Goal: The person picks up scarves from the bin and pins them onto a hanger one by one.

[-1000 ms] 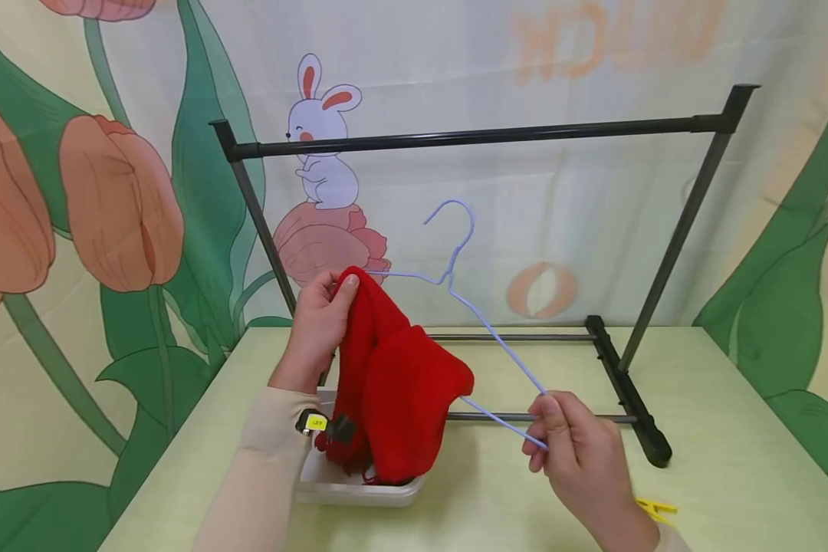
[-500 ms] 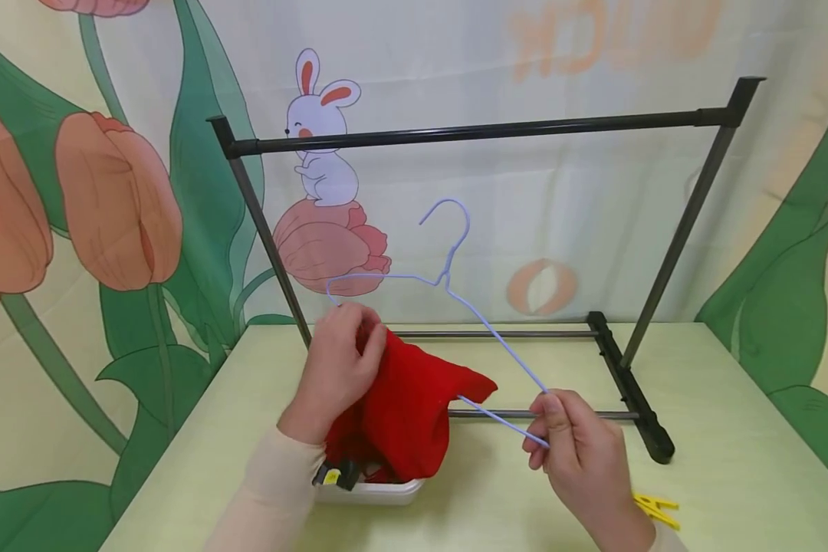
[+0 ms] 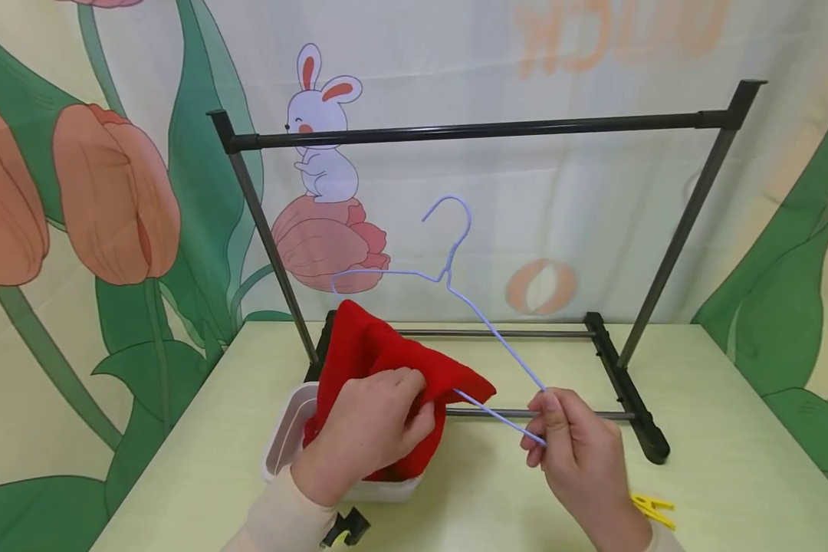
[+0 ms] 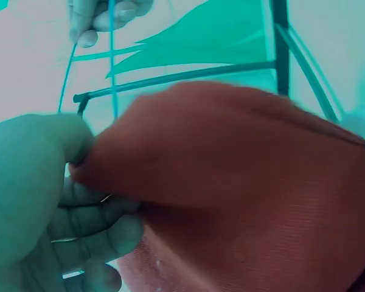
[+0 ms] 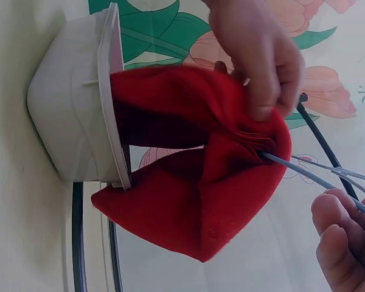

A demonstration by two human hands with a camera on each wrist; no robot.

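A red scarf (image 3: 366, 330) hangs folded over the lower bar of a thin lilac wire hanger (image 3: 486, 322), its lower part reaching into a white plastic box (image 3: 286, 429). My left hand (image 3: 369, 425) pinches the scarf; in the left wrist view the thumb and a finger hold an edge of the cloth (image 4: 231, 170). The hanger's right corner is gripped by my right hand (image 3: 579, 452), with the hook pointing up. In the right wrist view the hanger bar (image 5: 310, 173) passes into the scarf's folds. Most of the lower bar is hidden by cloth.
A black clothes rack (image 3: 455, 135) stands on the pale table (image 3: 186, 452) behind the hands, its top rail above the hook. A yellow clothes peg (image 3: 652, 507) lies beside my right wrist. A printed curtain (image 3: 559, 215) hangs behind.
My left hand has moved down and right from the scarf's upper end to its middle. The scarf's top has dropped, baring the hanger's left shoulder. My right hand has hardly moved.
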